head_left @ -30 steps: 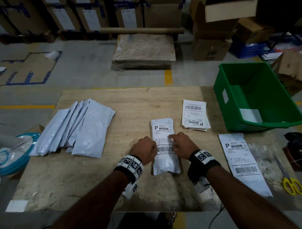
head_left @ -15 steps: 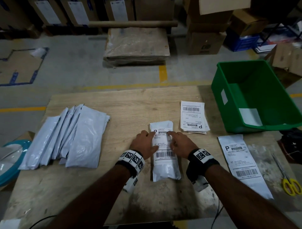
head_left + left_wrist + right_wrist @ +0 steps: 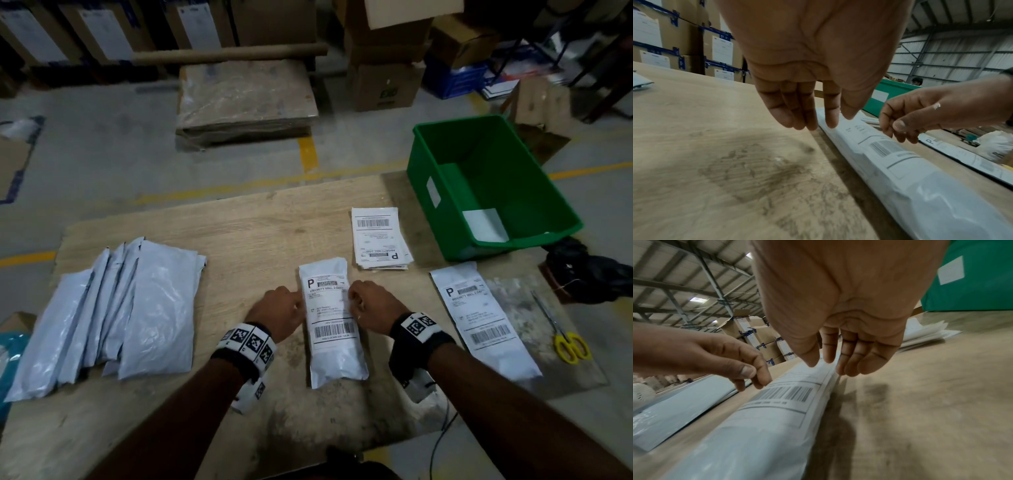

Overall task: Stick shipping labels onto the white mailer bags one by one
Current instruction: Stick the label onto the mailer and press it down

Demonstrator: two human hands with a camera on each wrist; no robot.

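Observation:
A white mailer bag (image 3: 337, 363) lies lengthwise in the middle of the wooden table (image 3: 274, 233), with a shipping label (image 3: 329, 308) stuck on its upper half. My left hand (image 3: 298, 298) is at the label's left edge. My right hand (image 3: 352, 298) is at its right edge. In the left wrist view the left fingers (image 3: 813, 120) hang down relaxed, their tips by the bag (image 3: 931, 194). The right wrist view shows my right fingertips (image 3: 828, 358) touching the label's edge on the bag (image 3: 756, 443). Neither hand grips anything.
A fanned pile of unlabelled bags (image 3: 137, 308) lies at the left. A stack of loose labels (image 3: 378, 240) sits beyond the centre bag. A labelled bag (image 3: 486, 322), yellow scissors (image 3: 570, 346), a black bundle (image 3: 589, 270) and a green bin (image 3: 513, 241) are at the right.
Both hands slid away from me along the label's side edges, from the barcode level toward its upper half. The bag stayed in place.

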